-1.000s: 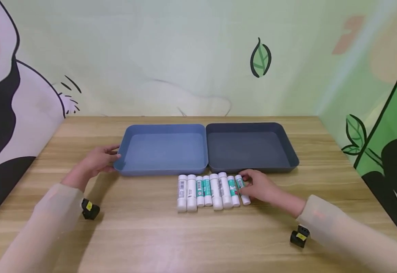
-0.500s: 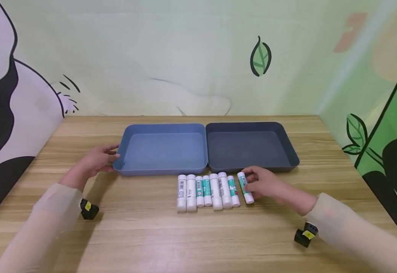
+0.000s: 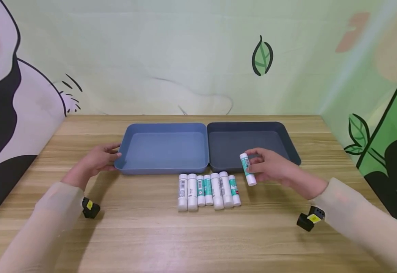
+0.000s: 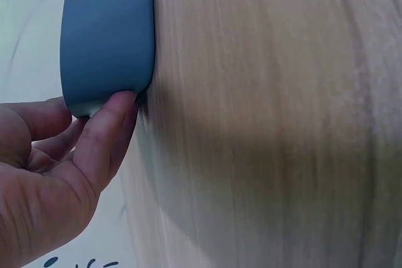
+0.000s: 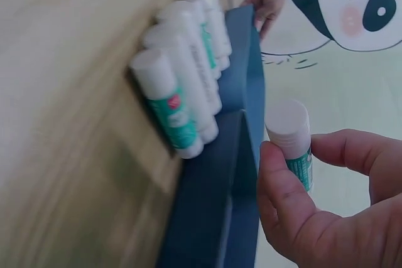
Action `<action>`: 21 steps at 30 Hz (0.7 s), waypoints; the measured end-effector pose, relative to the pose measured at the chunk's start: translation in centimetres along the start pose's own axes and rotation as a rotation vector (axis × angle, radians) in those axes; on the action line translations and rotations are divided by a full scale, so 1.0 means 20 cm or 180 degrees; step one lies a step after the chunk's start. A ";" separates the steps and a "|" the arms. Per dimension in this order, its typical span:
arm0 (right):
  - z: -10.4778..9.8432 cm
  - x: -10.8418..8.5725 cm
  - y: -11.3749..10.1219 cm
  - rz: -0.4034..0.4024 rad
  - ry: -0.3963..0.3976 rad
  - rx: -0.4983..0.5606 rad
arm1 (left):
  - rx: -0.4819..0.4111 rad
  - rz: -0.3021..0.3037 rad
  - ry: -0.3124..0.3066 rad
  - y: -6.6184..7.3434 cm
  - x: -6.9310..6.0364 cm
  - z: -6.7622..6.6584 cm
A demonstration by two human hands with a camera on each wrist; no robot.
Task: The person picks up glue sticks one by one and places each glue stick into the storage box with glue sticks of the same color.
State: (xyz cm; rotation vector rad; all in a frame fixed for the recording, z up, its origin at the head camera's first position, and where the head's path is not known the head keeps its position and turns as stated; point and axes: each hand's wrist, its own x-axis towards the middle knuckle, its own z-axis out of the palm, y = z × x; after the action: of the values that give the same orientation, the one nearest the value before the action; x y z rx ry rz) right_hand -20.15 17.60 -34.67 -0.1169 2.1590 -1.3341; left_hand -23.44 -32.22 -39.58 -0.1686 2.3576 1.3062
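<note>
My right hand (image 3: 270,167) pinches a white and green glue stick (image 3: 247,169) between thumb and fingers. It holds the stick tilted over the near rim of the dark tray (image 3: 253,146). In the right wrist view the white cap of the held glue stick (image 5: 290,131) faces the camera. My left hand (image 3: 99,159) touches the left end of the blue tray (image 3: 160,171), fingers against its outer corner; the left wrist view shows the fingertips (image 4: 124,100) at that corner. Several glue sticks (image 3: 207,191), white ones and green-labelled ones, lie side by side before the trays.
The two trays stand end to end on the wooden table (image 3: 143,235). Behind the table rises a backdrop (image 3: 150,57) with panda and leaf drawings. Each sleeve has a small black camera at the wrist.
My right hand has picked the rightmost glue stick up off the table and moved it up and away from the row, toward the dark tray. The left hand stays at the blue tray.
</note>
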 end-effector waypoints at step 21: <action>-0.12 0.20 -0.28 -0.0256 -0.0028 0.0149 | -0.0180 -0.0026 0.0038 0.00 0.00 0.00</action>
State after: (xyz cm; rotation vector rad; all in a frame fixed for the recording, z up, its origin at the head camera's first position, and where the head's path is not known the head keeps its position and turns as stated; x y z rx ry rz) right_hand -25.86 15.24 -31.00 -0.1926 2.1343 -1.4256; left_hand -23.46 -32.13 -39.57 -0.2038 2.3289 1.3722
